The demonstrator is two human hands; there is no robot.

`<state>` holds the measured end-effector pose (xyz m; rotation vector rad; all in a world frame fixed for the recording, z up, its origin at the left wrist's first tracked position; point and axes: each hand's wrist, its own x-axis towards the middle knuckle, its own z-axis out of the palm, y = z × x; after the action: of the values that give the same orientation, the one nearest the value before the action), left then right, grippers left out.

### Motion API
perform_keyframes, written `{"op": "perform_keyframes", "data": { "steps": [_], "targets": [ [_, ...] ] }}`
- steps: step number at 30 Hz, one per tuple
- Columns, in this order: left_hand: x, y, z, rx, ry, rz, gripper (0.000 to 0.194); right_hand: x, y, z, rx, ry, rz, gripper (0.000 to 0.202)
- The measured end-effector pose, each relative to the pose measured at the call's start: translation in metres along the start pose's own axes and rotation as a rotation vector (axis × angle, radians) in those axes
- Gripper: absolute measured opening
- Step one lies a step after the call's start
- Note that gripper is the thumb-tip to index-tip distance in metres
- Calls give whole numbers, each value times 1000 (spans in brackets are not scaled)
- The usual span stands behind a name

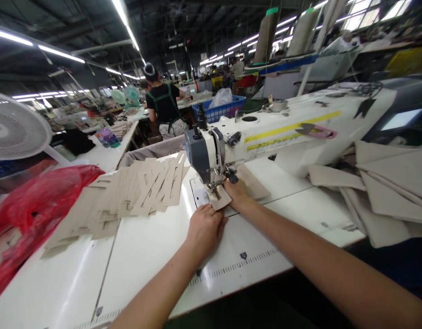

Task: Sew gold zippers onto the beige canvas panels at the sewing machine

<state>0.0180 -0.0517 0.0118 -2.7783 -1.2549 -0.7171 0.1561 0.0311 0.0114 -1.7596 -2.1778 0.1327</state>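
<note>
A small beige piece with a cut-out (220, 199) lies under the presser foot of the white sewing machine (211, 157). My left hand (206, 225) rests on the table at the near edge of that piece, its fingers curled together and their tips partly hidden. Close by the needle area, my right hand (237, 193) has its fingers bent at the right side of the piece, partly behind the machine head. A larger flat beige panel (253, 182) lies beyond my right hand.
Many beige cut pieces (145, 187) overlap on the left of the white table (152, 251). A red plastic bag (60, 187) and a fan (17, 128) stand further left. Folded beige fabric (385, 187) is at right. A person (164, 103) works ahead, near a blue basket (222, 109).
</note>
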Motion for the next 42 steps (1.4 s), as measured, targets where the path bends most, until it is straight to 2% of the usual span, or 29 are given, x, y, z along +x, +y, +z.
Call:
{"op": "perform_keyframes", "data": {
  "steps": [3, 5, 8, 10, 12, 19, 27, 31, 37, 39, 42],
  "targets": [
    [-8, 5, -7, 53, 45, -12, 14, -16, 3, -6, 56, 56, -96, 26],
    [-16, 6, -11, 105, 84, -48, 19, -36, 7, -10, 92, 81, -209, 21],
    [-21, 2, -10, 129, 149, -121, 15, -67, 14, -9, 134, 124, -390, 13],
    [-19, -5, -7, 104, 143, -70, 25, -80, 17, -7, 163, 183, -473, 13],
    [-14, -11, -3, 90, 96, 29, 25, -84, 18, -5, 180, 221, -506, 14],
    [-2, -22, -4, 114, 48, 178, 24, -75, 17, -8, 209, 184, -484, 14],
    [13, -37, -4, 116, 7, 206, 24, -57, 19, -8, 214, 142, -451, 16],
    [16, -43, 0, 121, 42, 196, 25, -52, 21, -5, 225, 196, -460, 14],
    [12, -40, 4, 94, 114, 111, 19, -51, 20, -4, 177, 465, -596, 27],
    [11, -38, 4, 93, 117, 102, 19, -47, 19, 2, 156, 469, -627, 31],
    [13, -37, 4, 92, 100, 104, 18, -41, 18, 12, 170, 398, -608, 29]
  ]
}}
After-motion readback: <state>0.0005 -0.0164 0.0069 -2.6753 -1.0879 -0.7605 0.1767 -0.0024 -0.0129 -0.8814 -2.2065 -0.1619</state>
